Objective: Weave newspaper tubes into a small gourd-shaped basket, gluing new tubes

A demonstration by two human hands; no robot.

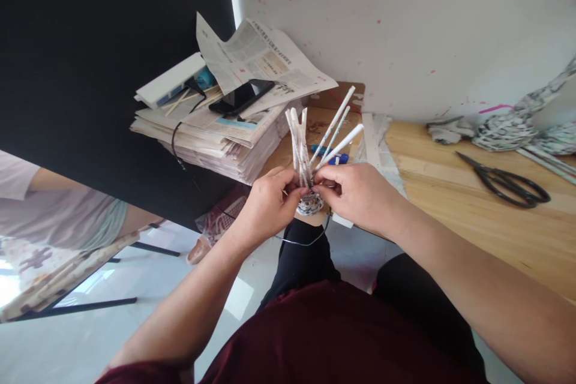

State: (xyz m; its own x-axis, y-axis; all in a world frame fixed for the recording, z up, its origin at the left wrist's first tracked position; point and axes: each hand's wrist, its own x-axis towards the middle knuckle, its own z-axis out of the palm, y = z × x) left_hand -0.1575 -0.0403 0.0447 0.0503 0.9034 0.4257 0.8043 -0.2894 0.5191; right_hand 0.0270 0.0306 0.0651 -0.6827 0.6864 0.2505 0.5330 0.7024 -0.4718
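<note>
My left hand (pixel 269 201) and my right hand (pixel 355 192) both pinch a small woven piece of rolled newspaper tubes (pixel 309 201), held in the air over my lap. Several white paper tubes (pixel 302 144) stick up and fan out from its coiled base. The fingers of both hands are closed around the base and the lower ends of the tubes. A thin dark wire (pixel 306 243) hangs in a loop below the hands.
A stack of newspapers (pixel 225 135) with a phone (pixel 240 97) on top lies on the wooden table (pixel 472 192). Black scissors (pixel 508 183) and woven paper pieces (pixel 504 131) lie at the right. Another person sits at the left (pixel 58 216).
</note>
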